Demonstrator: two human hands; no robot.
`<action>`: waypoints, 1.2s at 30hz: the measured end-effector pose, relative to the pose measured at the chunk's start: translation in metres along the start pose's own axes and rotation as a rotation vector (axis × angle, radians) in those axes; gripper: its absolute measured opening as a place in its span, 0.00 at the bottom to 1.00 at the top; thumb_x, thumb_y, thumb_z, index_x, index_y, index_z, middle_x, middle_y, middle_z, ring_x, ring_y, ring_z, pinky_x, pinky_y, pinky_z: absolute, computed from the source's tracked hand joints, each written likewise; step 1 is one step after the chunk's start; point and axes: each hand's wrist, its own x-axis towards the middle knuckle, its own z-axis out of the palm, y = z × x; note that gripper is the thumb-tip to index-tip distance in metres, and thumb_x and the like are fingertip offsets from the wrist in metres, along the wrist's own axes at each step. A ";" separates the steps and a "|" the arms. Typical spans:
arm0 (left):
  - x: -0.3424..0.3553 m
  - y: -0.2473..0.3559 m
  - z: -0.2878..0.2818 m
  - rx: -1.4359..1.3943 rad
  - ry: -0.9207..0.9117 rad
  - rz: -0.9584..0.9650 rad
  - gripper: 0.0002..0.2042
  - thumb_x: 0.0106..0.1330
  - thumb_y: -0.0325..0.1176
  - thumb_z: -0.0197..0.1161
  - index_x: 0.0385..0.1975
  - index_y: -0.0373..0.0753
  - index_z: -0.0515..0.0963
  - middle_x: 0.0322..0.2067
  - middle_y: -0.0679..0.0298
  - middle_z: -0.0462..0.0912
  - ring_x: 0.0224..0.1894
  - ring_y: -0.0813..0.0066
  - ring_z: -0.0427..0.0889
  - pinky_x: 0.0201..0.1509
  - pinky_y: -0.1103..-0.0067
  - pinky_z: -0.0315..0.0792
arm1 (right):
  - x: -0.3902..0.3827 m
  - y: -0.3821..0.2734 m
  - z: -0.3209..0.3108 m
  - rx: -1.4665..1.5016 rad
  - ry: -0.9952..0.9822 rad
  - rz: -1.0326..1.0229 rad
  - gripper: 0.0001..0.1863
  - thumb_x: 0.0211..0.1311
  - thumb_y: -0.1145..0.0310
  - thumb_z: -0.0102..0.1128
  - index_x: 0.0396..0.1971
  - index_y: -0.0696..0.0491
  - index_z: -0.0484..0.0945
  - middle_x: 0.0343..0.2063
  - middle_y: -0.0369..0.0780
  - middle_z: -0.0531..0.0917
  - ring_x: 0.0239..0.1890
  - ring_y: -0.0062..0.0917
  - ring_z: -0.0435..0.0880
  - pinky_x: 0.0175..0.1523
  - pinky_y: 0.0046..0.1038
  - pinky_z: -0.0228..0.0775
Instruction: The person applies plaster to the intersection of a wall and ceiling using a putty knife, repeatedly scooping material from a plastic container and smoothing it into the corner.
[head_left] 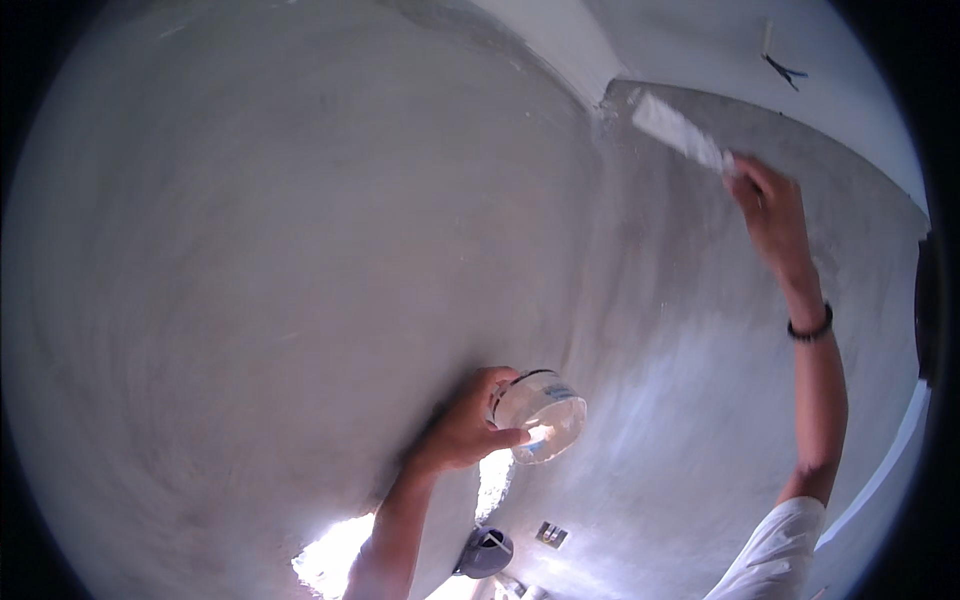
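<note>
My right hand [775, 210], with a dark band round its wrist, is raised towards the upper right and closed round the end of a flat paintbrush [675, 130]. White stuff coats the brush, and motion blurs it slightly. Its tip is close to the corner where the grey walls meet the white ceiling; whether it touches the wall I cannot tell. Lower down, my left hand [465, 425] grips a clear round plastic tub [565, 415] by its side, thumb at the rim. The tub is tilted, and some pale stuff shows inside it.
Grey plastered walls [330, 250] meet in a vertical corner under a white ceiling [690, 45]. Wires [785, 70] hang from the ceiling. Below are a dark grey bucket [485, 552] and a wall electrical box [551, 535]. A dark object [928, 310] stands at the right edge.
</note>
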 end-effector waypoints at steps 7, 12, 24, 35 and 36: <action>0.006 0.003 0.000 -0.002 -0.021 -0.041 0.37 0.49 0.28 0.75 0.60 0.38 0.61 0.53 0.57 0.67 0.52 0.66 0.71 0.49 0.72 0.78 | -0.164 -0.061 -0.033 0.418 -0.374 0.133 0.11 0.63 0.68 0.60 0.42 0.57 0.79 0.27 0.42 0.83 0.22 0.26 0.80 0.24 0.26 0.68; 0.007 -0.005 -0.009 -0.154 -0.036 -0.098 0.38 0.49 0.25 0.74 0.60 0.40 0.60 0.52 0.60 0.66 0.53 0.68 0.70 0.51 0.70 0.77 | -0.188 -0.114 -0.040 0.241 -0.551 -0.032 0.13 0.55 0.77 0.63 0.42 0.54 0.79 0.21 0.38 0.77 0.21 0.29 0.79 0.24 0.28 0.71; 0.014 -0.006 -0.011 -0.082 -0.019 -0.051 0.41 0.46 0.39 0.77 0.60 0.36 0.61 0.51 0.55 0.69 0.49 0.64 0.73 0.47 0.69 0.76 | -0.177 -0.154 0.015 -0.071 -0.612 -0.243 0.17 0.53 0.71 0.61 0.44 0.58 0.77 0.23 0.39 0.78 0.26 0.25 0.80 0.29 0.26 0.73; 0.022 0.004 -0.009 -0.003 -0.008 -0.048 0.39 0.45 0.40 0.76 0.57 0.34 0.64 0.45 0.55 0.71 0.39 0.69 0.77 0.40 0.74 0.75 | -0.190 -0.144 0.046 -0.054 -0.676 -0.366 0.20 0.50 0.73 0.60 0.47 0.57 0.76 0.24 0.37 0.76 0.26 0.24 0.77 0.31 0.27 0.70; 0.022 0.003 -0.008 -0.008 -0.013 -0.048 0.38 0.45 0.40 0.76 0.57 0.34 0.64 0.45 0.55 0.72 0.39 0.69 0.77 0.39 0.75 0.75 | -0.192 -0.144 0.048 -0.051 -0.696 -0.365 0.20 0.50 0.73 0.60 0.47 0.57 0.76 0.24 0.37 0.76 0.26 0.24 0.77 0.31 0.27 0.70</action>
